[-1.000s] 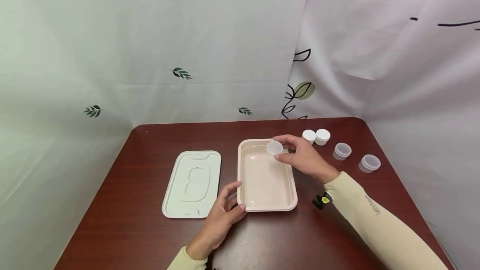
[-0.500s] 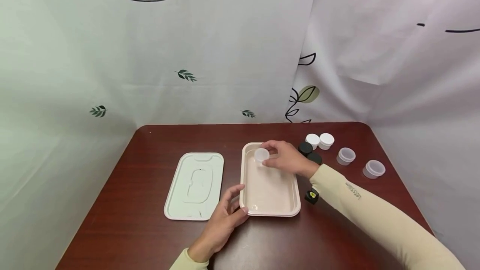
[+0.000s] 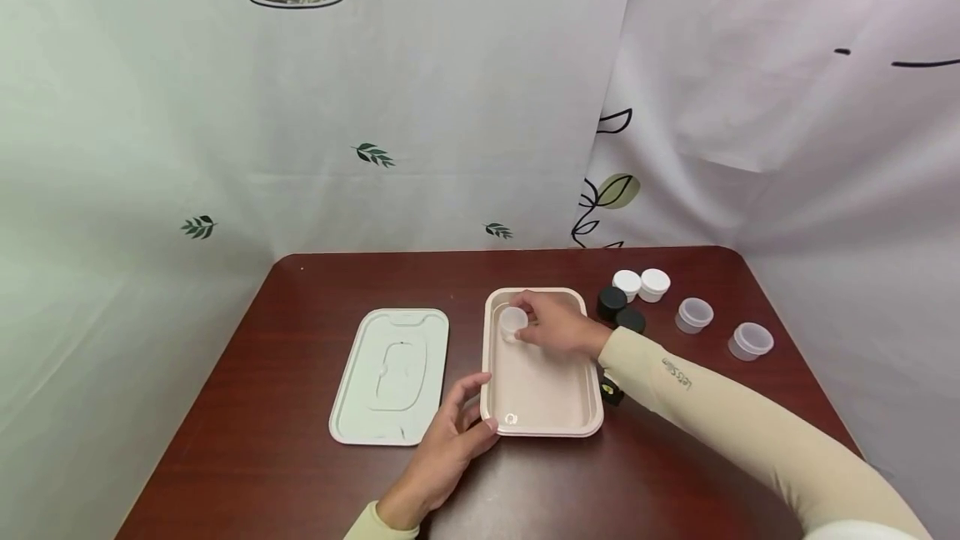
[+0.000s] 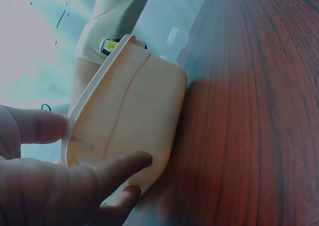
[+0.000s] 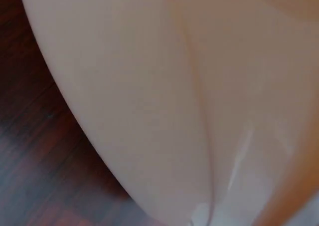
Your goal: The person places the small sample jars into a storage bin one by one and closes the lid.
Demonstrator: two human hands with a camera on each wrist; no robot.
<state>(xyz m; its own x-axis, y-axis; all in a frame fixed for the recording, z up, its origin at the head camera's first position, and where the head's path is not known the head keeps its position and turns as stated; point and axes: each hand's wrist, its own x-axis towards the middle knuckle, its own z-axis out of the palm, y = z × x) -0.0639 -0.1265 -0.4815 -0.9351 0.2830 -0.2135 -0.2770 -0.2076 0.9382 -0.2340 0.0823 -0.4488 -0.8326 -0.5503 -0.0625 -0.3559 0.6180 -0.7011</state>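
A beige rectangular plastic tray point(image 3: 544, 398) stands on the dark red-brown table. My right hand point(image 3: 555, 323) reaches into its back left part and pinches a small translucent plastic cup point(image 3: 513, 322) between thumb and fingers. The cup is upright, close over the tray's floor. My left hand point(image 3: 448, 436) holds the tray's near left corner, thumb at the front and fingers along the left side. In the left wrist view, digits of the left hand touch the tray's rim and outer wall point(image 4: 134, 106). The tray's surface point(image 5: 124, 86) fills most of the right wrist view.
A white rectangular lid point(image 3: 390, 377) lies left of the tray. To the right stand two white-lidded jars point(image 3: 655, 284), two black-lidded jars point(image 3: 612, 302) and two translucent cups point(image 3: 693, 315). A patterned white curtain point(image 3: 450, 107) hangs behind the table.
My right hand has carried the cup leftward and lower, from the tray's back right to its back left. The black-lidded jars have come into sight. My left hand stays at the corner.
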